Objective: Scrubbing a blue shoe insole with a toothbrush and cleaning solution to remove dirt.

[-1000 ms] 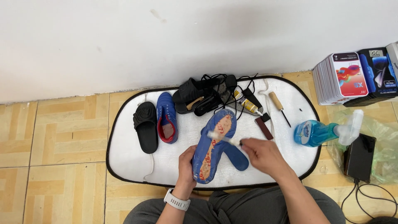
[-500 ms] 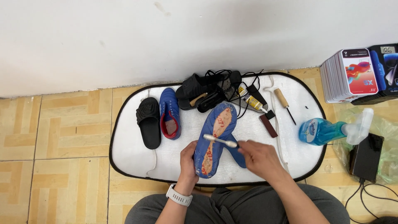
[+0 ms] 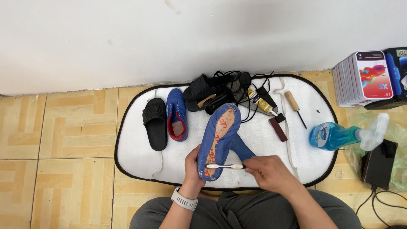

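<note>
I log a blue insole (image 3: 220, 135) blotched orange and red down its middle. Toothbrush (image 3: 224, 166): white. Mat (image 3: 140, 157): white with a black border. Slide sandal (image 3: 155, 123): black. Shoe (image 3: 177, 114): blue with red lining. Spray bottle (image 3: 335, 135): clear blue, pale trigger. Glue tube (image 3: 263, 103): yellow and white. Watch (image 3: 184, 199): white band. Floor tiles (image 3: 55, 127): tan with lighter stripes. Wall (image 3: 127, 38): white. My trousers (image 3: 237, 212): grey.

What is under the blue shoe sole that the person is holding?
Under the blue sole lies another blue piece, poking out to its right, on the white mat. How far that piece runs beneath is covered by the sole.
</note>
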